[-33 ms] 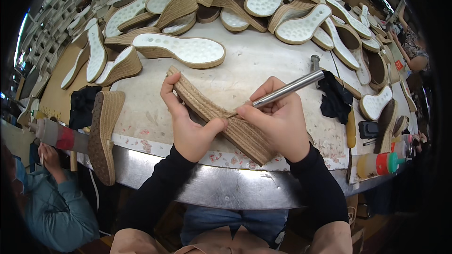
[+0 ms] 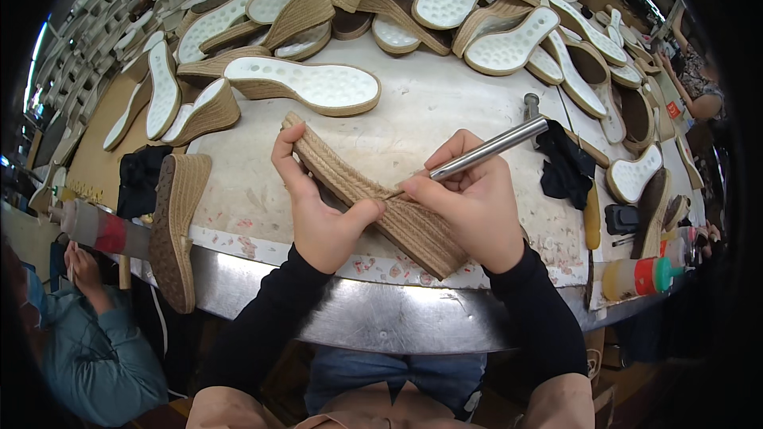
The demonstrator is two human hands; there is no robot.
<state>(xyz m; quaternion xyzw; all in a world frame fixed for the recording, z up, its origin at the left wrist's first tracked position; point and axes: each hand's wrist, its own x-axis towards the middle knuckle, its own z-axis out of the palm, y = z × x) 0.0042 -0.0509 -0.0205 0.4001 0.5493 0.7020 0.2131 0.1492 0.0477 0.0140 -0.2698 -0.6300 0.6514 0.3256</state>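
Observation:
A wedge shoe sole [image 2: 338, 173] wrapped in tan braided rope is tilted on edge above the table in front of me. My left hand [image 2: 322, 210] grips it, fingers round the far end and thumb pressed on the braided side. With my right hand [image 2: 475, 210] I pinch a silver metal-handled tool [image 2: 497, 148] like a pen. Its thin tip meets the braid beside my left thumb; the tip's exact shape is too small to tell. The heel end of the sole lies under my right hand, partly hidden by it.
Many wedge soles with white dimpled tops [image 2: 318, 87] are piled across the far side. Another sole [image 2: 179, 230] stands at the left edge. On the right lie a hammer [image 2: 532, 103], black cloth [image 2: 566, 165] and a green-capped bottle [image 2: 636, 276]. A co-worker in teal [image 2: 99, 357] sits at left.

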